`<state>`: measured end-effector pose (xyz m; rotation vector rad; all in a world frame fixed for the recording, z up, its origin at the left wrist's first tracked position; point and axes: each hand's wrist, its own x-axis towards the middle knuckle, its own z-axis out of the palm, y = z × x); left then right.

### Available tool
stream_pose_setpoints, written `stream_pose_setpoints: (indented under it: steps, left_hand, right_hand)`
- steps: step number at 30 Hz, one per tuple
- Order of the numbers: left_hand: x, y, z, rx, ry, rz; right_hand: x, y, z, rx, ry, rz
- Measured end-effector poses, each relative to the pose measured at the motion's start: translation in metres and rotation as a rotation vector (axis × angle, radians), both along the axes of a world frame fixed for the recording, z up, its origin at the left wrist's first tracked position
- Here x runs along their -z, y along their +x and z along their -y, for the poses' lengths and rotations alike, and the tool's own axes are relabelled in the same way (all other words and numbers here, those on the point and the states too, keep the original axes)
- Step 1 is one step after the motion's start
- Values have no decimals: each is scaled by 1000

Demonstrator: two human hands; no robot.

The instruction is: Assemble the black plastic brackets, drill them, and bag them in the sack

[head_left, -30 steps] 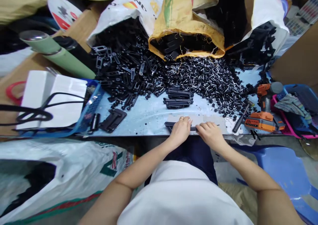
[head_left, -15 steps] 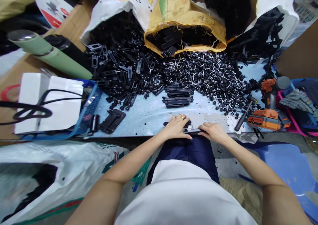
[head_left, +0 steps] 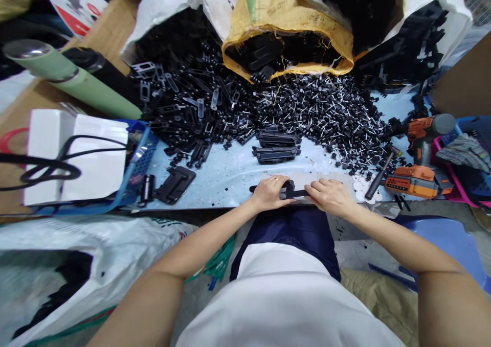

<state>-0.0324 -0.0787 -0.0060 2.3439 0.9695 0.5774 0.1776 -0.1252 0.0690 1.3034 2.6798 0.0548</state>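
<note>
A long black plastic part [head_left: 292,191] lies across the near edge of the pale blue table [head_left: 230,176]. My left hand [head_left: 269,193], with a ring on one finger, is closed over its left end. My right hand [head_left: 330,196] is closed over its right end. The middle of the part shows between the two hands. Two similar black assembled parts [head_left: 275,146] lie stacked just beyond my hands.
Heaps of small black parts with metal pins [head_left: 326,117] and flat black pieces [head_left: 184,107] spill from sacks [head_left: 284,30] at the back. An orange cordless drill [head_left: 418,158] and a hammer [head_left: 378,178] lie at the right. A blue basket [head_left: 140,165] with white boxes sits at the left.
Both hands have stayed on the black part and shifted slightly along the table edge. The part's middle is raised between them. The camera has tilted a little.
</note>
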Motion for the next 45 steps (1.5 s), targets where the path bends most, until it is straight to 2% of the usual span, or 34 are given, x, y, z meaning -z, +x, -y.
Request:
stream_pose_setpoints:
  steps: [4,9,13,16,19,20,21,23,25,26,29,31,33,36,39,41,43,45]
  left_hand:
    - [0,1,-1,58,-25,6]
    - [0,5,-1,-51,-31,56]
    - [1,5,-1,-10,-50,67]
    - [-1,9,1,7,-72,1]
    - [-6,13,-7,31,-64,-22]
    - [-8,10,-14,-10,-43,-1]
    - [-10,5,-24,-104,-18,25]
    - [-11,-14,-51,-437,19,46]
    - [-10,-41,-79,-816,17,-41]
    - [-8,-54,-90,-921,-16,-115]
    - [-2,-81,-107,-941,-91,-241]
    - [-3,-86,-101,-912,-88,-209]
    - [-9,-82,-84,-900,-93,-93]
    - [-21,-68,-53,-849,-238,205]
    - [-30,-50,-29,-799,-535,543]
    - [-30,-40,-19,-787,-762,700]
    - [-28,-33,-13,-785,-954,777]
    - [-24,-31,-9,-777,-1052,800]
  right_hand:
    - [-3,0,-10,-86,-23,22]
    - [-9,-2,-15,-32,22,53]
    - [-12,4,-19,-144,10,54]
    - [-4,15,-25,-178,-3,12]
    - [15,28,-29,-131,9,-83]
    - [22,32,-30,-109,16,-125]
    - [30,36,-29,-88,21,-169]
    - [43,42,-26,-44,16,-243]
    - [52,45,-22,-8,-7,-282]
    - [54,46,-21,7,-21,-294]
    - [51,44,-29,53,-31,-324]
    - [45,40,-50,112,15,-341]
    - [38,34,-81,195,89,-348]
    - [27,18,-138,318,157,-318]
    - [22,-10,-186,399,125,-207]
    - [20,-29,-205,421,91,-125]
    - [19,-43,-214,431,78,-71]
    - [18,-51,-217,439,86,-49]
